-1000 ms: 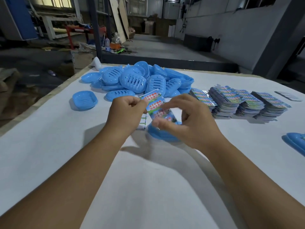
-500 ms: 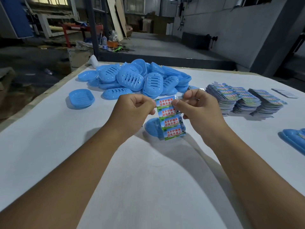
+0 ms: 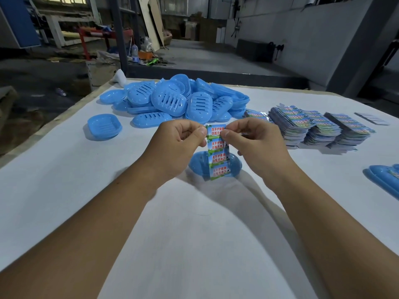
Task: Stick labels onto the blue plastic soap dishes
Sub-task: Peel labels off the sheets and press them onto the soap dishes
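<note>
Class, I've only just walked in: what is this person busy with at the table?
Both hands pinch the top of a label strip: left hand on its left edge, right hand on its right. The strip hangs over a blue soap dish on the white table. A pile of dishes and label stacks wait behind.

Near tabletop (image 3: 194, 244): bare, I can pass.
Ahead: dish pile (image 3: 172, 100) blocks me.
Right: label stacks (image 3: 313, 126) block me.

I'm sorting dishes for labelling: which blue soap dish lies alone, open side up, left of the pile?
The single soap dish left of the pile, near the table's left edge. Its ribbed hollow faces up; the piled ones mostly show slotted bottoms.
</note>
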`<move>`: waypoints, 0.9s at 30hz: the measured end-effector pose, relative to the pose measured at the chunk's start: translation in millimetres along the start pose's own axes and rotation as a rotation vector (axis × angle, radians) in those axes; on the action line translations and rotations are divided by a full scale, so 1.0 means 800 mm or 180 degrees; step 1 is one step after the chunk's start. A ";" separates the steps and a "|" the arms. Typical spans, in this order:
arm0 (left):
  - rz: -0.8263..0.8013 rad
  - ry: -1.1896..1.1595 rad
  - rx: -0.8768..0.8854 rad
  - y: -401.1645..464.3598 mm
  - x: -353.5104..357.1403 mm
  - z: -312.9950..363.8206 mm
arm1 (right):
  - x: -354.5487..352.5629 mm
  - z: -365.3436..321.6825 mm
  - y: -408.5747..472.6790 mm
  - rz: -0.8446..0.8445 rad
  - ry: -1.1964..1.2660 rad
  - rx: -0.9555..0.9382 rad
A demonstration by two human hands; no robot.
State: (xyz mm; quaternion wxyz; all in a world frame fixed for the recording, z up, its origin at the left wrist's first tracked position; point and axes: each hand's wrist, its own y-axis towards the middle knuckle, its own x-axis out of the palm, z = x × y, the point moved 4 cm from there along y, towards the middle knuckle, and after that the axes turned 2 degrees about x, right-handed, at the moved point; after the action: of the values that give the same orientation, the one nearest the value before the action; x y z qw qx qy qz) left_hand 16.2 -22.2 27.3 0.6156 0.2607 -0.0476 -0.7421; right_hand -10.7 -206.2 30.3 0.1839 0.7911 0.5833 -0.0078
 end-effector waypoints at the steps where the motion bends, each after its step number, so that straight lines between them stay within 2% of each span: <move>1: -0.0006 -0.0028 0.0013 0.000 0.001 0.000 | 0.001 0.000 -0.001 -0.0008 -0.0140 -0.0067; 9: -0.0071 -0.0015 0.0132 -0.003 0.007 0.002 | 0.013 -0.008 -0.013 -0.0449 0.0019 -0.0327; 15: -0.0062 0.0078 0.0090 -0.004 0.007 0.000 | 0.013 -0.012 -0.013 -0.0475 -0.0038 -0.0323; 27: 0.0262 0.0264 -0.0154 0.001 -0.002 -0.007 | 0.007 -0.004 -0.008 -0.0342 0.0269 0.0126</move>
State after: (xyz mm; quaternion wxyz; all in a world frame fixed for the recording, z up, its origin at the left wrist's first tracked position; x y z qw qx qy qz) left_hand 19.9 -19.8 23.3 0.6533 0.2740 -0.0148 -0.7057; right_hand -15.4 -198.9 30.4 0.1427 0.7617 0.6320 0.0042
